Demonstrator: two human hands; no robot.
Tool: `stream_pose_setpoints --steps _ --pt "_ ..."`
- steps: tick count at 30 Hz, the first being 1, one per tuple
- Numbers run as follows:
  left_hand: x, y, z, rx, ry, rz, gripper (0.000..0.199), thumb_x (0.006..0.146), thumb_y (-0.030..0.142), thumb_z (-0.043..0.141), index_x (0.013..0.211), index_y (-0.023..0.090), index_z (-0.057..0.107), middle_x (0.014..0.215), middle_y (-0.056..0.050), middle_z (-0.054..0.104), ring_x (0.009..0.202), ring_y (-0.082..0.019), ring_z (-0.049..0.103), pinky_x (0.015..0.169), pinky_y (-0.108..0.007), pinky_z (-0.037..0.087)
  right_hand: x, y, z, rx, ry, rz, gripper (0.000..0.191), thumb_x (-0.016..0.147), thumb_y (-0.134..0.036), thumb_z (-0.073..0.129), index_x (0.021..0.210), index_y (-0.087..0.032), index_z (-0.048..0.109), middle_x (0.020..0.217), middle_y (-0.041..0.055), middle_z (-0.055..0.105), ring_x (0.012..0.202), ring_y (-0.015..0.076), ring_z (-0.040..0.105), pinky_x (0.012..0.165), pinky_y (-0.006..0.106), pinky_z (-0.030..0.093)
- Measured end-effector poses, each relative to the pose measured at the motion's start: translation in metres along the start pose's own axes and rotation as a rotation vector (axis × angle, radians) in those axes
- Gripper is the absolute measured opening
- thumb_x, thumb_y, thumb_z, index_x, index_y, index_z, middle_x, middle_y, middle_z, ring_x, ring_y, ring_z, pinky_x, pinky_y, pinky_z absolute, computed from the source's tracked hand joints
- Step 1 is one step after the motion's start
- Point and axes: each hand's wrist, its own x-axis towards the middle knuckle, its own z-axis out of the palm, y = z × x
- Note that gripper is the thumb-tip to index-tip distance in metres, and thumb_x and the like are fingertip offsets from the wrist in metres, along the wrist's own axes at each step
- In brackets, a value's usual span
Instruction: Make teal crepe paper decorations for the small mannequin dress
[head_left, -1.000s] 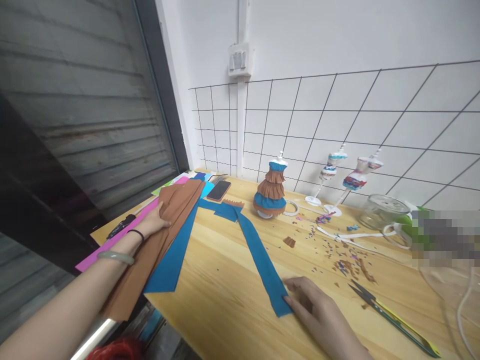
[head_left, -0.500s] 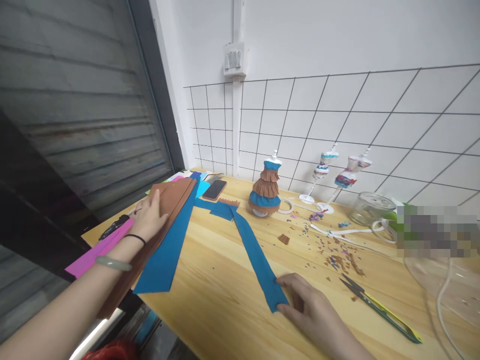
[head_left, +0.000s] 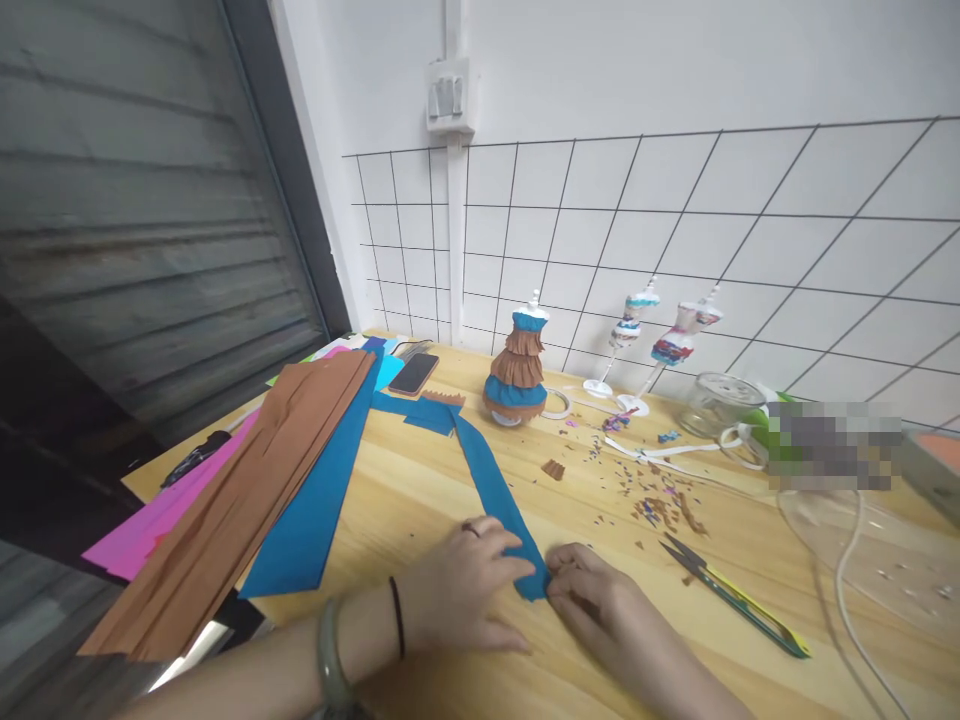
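Observation:
A long strip of blue crepe paper (head_left: pixel 491 475) runs across the table toward me. My right hand (head_left: pixel 600 610) pinches its near end between thumb and fingers. Beside that end, my left hand (head_left: pixel 472 585) has its fingers spread, with the fingertips at the strip's left edge; nothing is held in it. Behind the strip stands a small dress form (head_left: pixel 521 365) wearing layered blue and brown paper ruffles. To the left lie folded brown crepe paper (head_left: pixel 247 500), a blue sheet (head_left: pixel 307 530) and a pink sheet (head_left: pixel 165 510).
Yellow-green thread snips (head_left: pixel 739 595) lie at the right. Paper scraps (head_left: pixel 667 505) are scattered behind them. Two more dress forms (head_left: pixel 628 330) stand near the wall grid, beside a clear jar (head_left: pixel 720 400). A phone (head_left: pixel 414 374) lies at the back, and a white cable (head_left: pixel 847 580) trails at the right.
My left hand has left the brown paper and moved right to the strip's near end. My right hand still pinches that end. The view has shifted slightly.

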Motion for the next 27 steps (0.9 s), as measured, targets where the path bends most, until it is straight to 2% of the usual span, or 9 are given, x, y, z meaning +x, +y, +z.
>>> stream_pose_setpoints --steps 3,5,6,9,13,15,18,22,27 --pt "0.008 0.014 0.013 0.033 0.008 -0.046 0.044 0.067 0.051 0.058 0.096 0.019 0.057 0.098 -0.006 0.055 0.097 -0.023 0.044 0.085 -0.037 0.037 0.000 0.001 0.002 0.023 0.021 0.023 0.023 0.085 -0.018 0.041 0.067 -0.020 0.055 0.087 0.0041 0.056 0.076 0.0141 0.057 0.068 0.026 0.045" --pt "0.013 0.016 0.020 0.064 0.018 -0.084 0.020 0.078 0.036 0.052 0.083 0.018 0.059 0.091 -0.004 0.055 0.092 -0.019 0.045 0.081 -0.033 0.038 -0.001 0.003 0.003 0.043 0.032 0.029 0.022 0.085 -0.019 0.041 0.068 -0.020 0.054 0.087 0.0043 0.057 0.077 0.0145 0.057 0.068 0.026 0.045" --pt "0.015 0.016 0.022 0.066 0.032 -0.093 0.016 0.081 0.029 0.049 0.077 0.018 0.059 0.088 -0.003 0.055 0.090 -0.018 0.046 0.080 -0.032 0.038 -0.001 0.004 0.003 0.049 0.040 0.034 0.021 0.085 -0.020 0.042 0.069 -0.020 0.055 0.088 0.0044 0.057 0.076 0.0145 0.057 0.066 0.026 0.045" --pt "0.018 0.009 0.027 0.014 0.110 -0.111 0.017 0.082 0.021 0.047 0.072 0.019 0.061 0.083 -0.001 0.055 0.085 -0.015 0.047 0.077 -0.028 0.038 -0.001 0.007 0.004 0.053 0.061 0.062 0.008 0.081 -0.023 0.049 0.084 -0.021 0.056 0.096 0.0051 0.056 0.062 0.0124 0.055 0.058 0.025 0.046" --pt "0.020 -0.005 0.028 -0.081 0.203 -0.108 0.017 0.080 0.018 0.049 0.076 0.021 0.064 0.084 -0.001 0.057 0.083 -0.013 0.050 0.075 -0.027 0.038 0.002 0.012 0.007 0.039 0.081 0.088 0.025 0.080 -0.023 0.053 0.104 -0.022 0.053 0.108 0.0072 0.051 0.057 0.0105 0.053 0.057 0.026 0.047" --pt "0.022 -0.011 0.026 -0.089 0.213 -0.085 0.017 0.080 0.019 0.049 0.076 0.021 0.066 0.086 -0.002 0.057 0.086 -0.014 0.050 0.076 -0.027 0.038 0.004 0.014 0.008 0.026 0.118 0.085 0.022 0.082 -0.021 0.049 0.103 -0.023 0.055 0.106 0.0074 0.051 0.071 0.0139 0.057 0.065 0.027 0.047" --pt "0.024 -0.015 0.023 -0.074 0.186 -0.046 0.017 0.080 0.021 0.050 0.075 0.021 0.066 0.087 -0.003 0.058 0.088 -0.015 0.051 0.079 -0.029 0.039 0.006 0.015 0.009 0.019 0.153 0.069 0.017 0.085 -0.020 0.045 0.088 -0.022 0.061 0.099 0.0070 0.054 0.090 0.0175 0.056 0.078 0.028 0.045" --pt "0.020 -0.014 0.024 -0.036 0.162 0.010 0.012 0.077 0.024 0.054 0.072 0.019 0.063 0.089 -0.003 0.058 0.095 -0.017 0.048 0.086 -0.031 0.037 0.006 0.015 0.009 0.027 0.135 0.060 0.019 0.086 -0.019 0.044 0.081 -0.020 0.062 0.094 0.0067 0.055 0.089 0.0163 0.057 0.077 0.027 0.045" --pt "0.017 -0.012 0.025 0.062 0.118 0.058 0.013 0.080 0.023 0.051 0.072 0.018 0.060 0.083 -0.003 0.058 0.096 -0.018 0.048 0.085 -0.033 0.038 0.006 0.015 0.010 0.009 0.140 0.047 0.017 0.084 -0.018 0.046 0.088 -0.022 0.062 0.096 0.0066 0.056 0.086 0.0160 0.058 0.074 0.025 0.047"
